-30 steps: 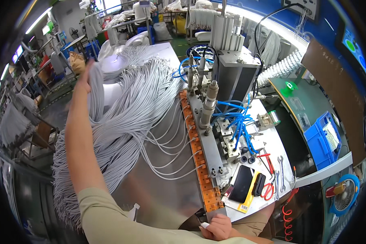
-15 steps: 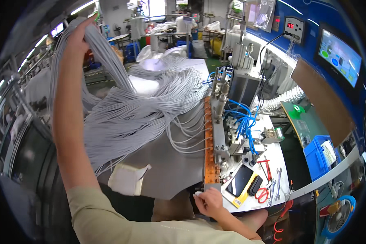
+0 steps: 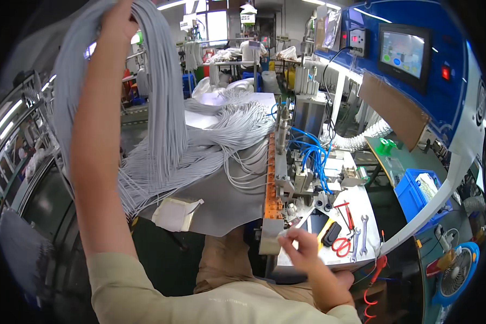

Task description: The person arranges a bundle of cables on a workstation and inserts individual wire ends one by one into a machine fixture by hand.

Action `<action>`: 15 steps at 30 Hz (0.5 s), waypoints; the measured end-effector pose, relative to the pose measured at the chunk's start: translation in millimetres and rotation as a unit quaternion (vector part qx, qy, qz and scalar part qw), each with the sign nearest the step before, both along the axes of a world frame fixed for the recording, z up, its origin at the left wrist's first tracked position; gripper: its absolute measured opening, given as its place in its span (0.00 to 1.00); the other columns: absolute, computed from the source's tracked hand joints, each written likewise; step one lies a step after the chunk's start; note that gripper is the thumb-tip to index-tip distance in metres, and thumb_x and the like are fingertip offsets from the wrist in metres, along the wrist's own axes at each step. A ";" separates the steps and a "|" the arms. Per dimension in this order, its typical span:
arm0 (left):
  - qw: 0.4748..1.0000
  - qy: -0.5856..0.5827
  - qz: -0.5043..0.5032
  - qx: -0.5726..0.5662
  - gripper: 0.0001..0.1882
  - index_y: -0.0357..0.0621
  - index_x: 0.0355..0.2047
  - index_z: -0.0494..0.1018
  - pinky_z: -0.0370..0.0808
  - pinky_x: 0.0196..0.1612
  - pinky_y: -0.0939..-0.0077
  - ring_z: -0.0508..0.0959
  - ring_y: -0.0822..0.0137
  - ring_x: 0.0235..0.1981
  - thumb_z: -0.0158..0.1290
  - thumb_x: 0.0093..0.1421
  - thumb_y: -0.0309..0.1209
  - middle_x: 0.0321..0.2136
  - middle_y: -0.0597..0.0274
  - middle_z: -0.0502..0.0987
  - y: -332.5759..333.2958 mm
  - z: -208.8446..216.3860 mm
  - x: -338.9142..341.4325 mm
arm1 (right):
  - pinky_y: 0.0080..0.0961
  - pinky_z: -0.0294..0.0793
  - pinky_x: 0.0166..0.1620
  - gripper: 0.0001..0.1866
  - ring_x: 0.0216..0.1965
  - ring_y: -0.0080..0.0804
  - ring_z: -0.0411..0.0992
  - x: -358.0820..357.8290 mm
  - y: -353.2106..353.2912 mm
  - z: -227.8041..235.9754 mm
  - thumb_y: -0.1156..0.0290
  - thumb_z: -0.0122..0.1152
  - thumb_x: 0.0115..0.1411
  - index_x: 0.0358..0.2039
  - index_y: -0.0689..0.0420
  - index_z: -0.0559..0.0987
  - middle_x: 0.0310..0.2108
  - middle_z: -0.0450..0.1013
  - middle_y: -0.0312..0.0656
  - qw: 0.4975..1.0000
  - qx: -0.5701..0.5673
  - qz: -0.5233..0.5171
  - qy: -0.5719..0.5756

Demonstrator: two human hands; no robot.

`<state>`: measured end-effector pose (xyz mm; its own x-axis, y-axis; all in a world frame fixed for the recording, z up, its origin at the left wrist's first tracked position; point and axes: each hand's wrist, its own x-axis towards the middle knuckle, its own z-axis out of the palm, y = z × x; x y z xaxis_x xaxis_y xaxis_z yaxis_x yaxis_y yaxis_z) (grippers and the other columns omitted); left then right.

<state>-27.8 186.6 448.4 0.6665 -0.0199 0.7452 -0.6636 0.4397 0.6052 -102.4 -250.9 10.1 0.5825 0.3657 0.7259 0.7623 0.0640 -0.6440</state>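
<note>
High at the upper left, my left hand (image 3: 120,22) is closed around a thick bundle of thin grey cables (image 3: 164,86), which drapes down on both sides of my forearm. Its lower part hangs over a spread of more grey cables (image 3: 216,143) on the grey worktop (image 3: 221,202). Several cable ends run to an orange slotted rail (image 3: 270,181) along the machine's edge. Beyond the near end of that rail, my right hand (image 3: 302,249) is raised over the table edge, fingers curled together. A small pale spot shows at its fingertips; I cannot tell what it is.
Right of the rail stand a machine with blue air tubes (image 3: 313,154), red-handled scissors (image 3: 341,247), wrenches (image 3: 364,235) and a dark phone (image 3: 316,222). A folded whitish cloth-like piece (image 3: 173,214) lies at the worktop's front edge. A blue bin (image 3: 416,197) and fan (image 3: 456,275) are farther right.
My left hand has lifted the cable bundle higher, and it hangs longer now. My right hand has moved up and right, away from the rail's end. The view has shifted too.
</note>
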 end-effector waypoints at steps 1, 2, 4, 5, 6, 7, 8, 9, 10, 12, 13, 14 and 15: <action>0.933 0.012 -0.339 0.116 0.10 0.34 0.33 0.74 0.78 0.30 0.67 0.79 0.62 0.26 0.62 0.58 0.28 0.24 0.56 0.77 5.1 -4.9 3.4 | 0.18 0.66 0.22 0.05 0.18 0.22 0.70 4.1 -2.0 19.3 0.81 0.63 0.58 0.28 0.62 0.74 0.19 0.72 0.39 0.999 0.011 0.042 -0.018; 0.930 0.012 -0.348 0.115 0.10 0.34 0.33 0.74 0.78 0.30 0.67 0.79 0.62 0.26 0.62 0.58 0.28 0.24 0.56 0.77 -21.0 -13.3 -2.5 | 0.19 0.66 0.23 0.05 0.18 0.22 0.69 9.2 -2.9 41.8 0.81 0.63 0.58 0.30 0.62 0.74 0.20 0.72 0.38 0.999 0.023 0.022 -0.011; 0.984 0.059 0.165 0.018 0.10 0.33 0.35 0.75 0.79 0.33 0.69 0.81 0.61 0.30 0.62 0.57 0.27 0.29 0.54 0.79 -111.1 -45.2 -37.0 | 0.20 0.67 0.25 0.06 0.22 0.22 0.69 28.6 -3.8 91.3 0.79 0.63 0.59 0.34 0.62 0.74 0.21 0.71 0.37 0.998 0.031 -0.030 -0.055; 0.985 0.055 0.162 0.018 0.10 0.33 0.35 0.75 0.79 0.33 0.69 0.81 0.61 0.30 0.62 0.57 0.27 0.29 0.54 0.79 -136.3 -54.8 -47.9 | 0.20 0.67 0.30 0.09 0.27 0.21 0.69 33.9 3.1 121.9 0.78 0.65 0.59 0.37 0.63 0.73 0.25 0.71 0.37 0.994 0.068 -0.015 -0.086; 0.989 -0.003 0.143 0.032 0.11 0.32 0.37 0.75 0.80 0.36 0.70 0.81 0.60 0.33 0.61 0.58 0.27 0.31 0.52 0.79 -157.1 -61.7 -57.1 | 0.23 0.68 0.34 0.15 0.36 0.23 0.71 37.1 11.2 155.9 0.78 0.66 0.58 0.44 0.63 0.71 0.33 0.71 0.38 0.994 0.081 0.019 -0.072; 0.989 -0.056 0.130 0.045 0.13 0.31 0.39 0.75 0.80 0.38 0.70 0.82 0.59 0.35 0.61 0.58 0.28 0.34 0.51 0.80 -164.8 -66.8 -63.2 | 0.25 0.70 0.41 0.27 0.45 0.28 0.72 40.4 34.4 186.1 0.73 0.69 0.57 0.54 0.64 0.68 0.43 0.71 0.43 0.976 0.178 0.115 -0.053; 0.988 -0.058 0.136 0.042 0.13 0.31 0.39 0.75 0.80 0.38 0.70 0.82 0.59 0.35 0.61 0.58 0.28 0.34 0.51 0.80 -163.8 -68.0 -68.1 | 0.29 0.73 0.45 0.29 0.43 0.29 0.74 26.4 54.6 223.7 0.74 0.69 0.55 0.55 0.64 0.67 0.43 0.74 0.43 0.972 0.200 0.124 -0.023; 0.993 -0.099 0.031 0.056 0.15 0.30 0.41 0.74 0.80 0.40 0.68 0.82 0.58 0.36 0.61 0.59 0.30 0.35 0.50 0.80 -161.6 -69.9 -70.6 | 0.33 0.75 0.49 0.32 0.41 0.30 0.77 12.5 69.6 248.6 0.75 0.69 0.53 0.57 0.65 0.66 0.44 0.76 0.43 0.966 0.221 0.133 0.009; 0.984 -0.142 -0.081 0.071 0.17 0.30 0.43 0.74 0.80 0.42 0.67 0.82 0.56 0.37 0.60 0.60 0.32 0.36 0.50 0.80 -160.7 -69.1 -72.5 | 0.33 0.75 0.49 0.32 0.41 0.30 0.77 6.5 79.0 253.5 0.75 0.69 0.53 0.57 0.65 0.66 0.44 0.76 0.43 0.966 0.221 0.133 0.006; 0.962 -0.178 -0.190 0.086 0.20 0.29 0.45 0.73 0.80 0.44 0.65 0.82 0.55 0.38 0.60 0.61 0.35 0.36 0.49 0.80 -154.1 -70.1 -76.9 | 0.30 0.76 0.47 0.35 0.40 0.28 0.77 6.3 92.4 256.0 0.71 0.74 0.46 0.54 0.64 0.68 0.39 0.78 0.41 0.992 -0.027 0.125 -0.022; 0.989 -0.129 -0.066 0.028 0.17 0.31 0.44 0.73 0.79 0.46 0.66 0.81 0.55 0.41 0.60 0.61 0.32 0.37 0.50 0.80 -148.8 -72.1 -88.7 | 0.28 0.76 0.45 0.35 0.38 0.27 0.77 8.5 87.5 246.5 0.70 0.74 0.44 0.52 0.64 0.69 0.36 0.78 0.41 0.981 -0.097 0.161 0.037; 0.995 -0.077 0.061 -0.030 0.14 0.33 0.43 0.73 0.79 0.49 0.66 0.80 0.56 0.45 0.59 0.61 0.30 0.39 0.51 0.80 -141.1 -76.0 -105.3 | 0.26 0.76 0.43 0.34 0.36 0.26 0.77 10.0 77.7 228.6 0.69 0.75 0.42 0.50 0.64 0.70 0.33 0.78 0.40 0.961 -0.167 0.197 0.095; 0.978 -0.023 0.187 -0.088 0.12 0.35 0.42 0.73 0.78 0.52 0.66 0.80 0.57 0.48 0.59 0.61 0.28 0.40 0.52 0.80 -132.1 -81.8 -116.7 | 0.25 0.77 0.42 0.32 0.34 0.26 0.77 17.5 66.1 207.7 0.71 0.74 0.41 0.48 0.63 0.71 0.31 0.78 0.40 0.936 -0.196 0.254 0.148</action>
<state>-144.5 54.6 366.6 0.5681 0.3495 0.7450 -0.8229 0.2557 0.5075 -84.9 -184.8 217.9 0.4151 0.8542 0.3130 0.4828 0.0847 -0.8716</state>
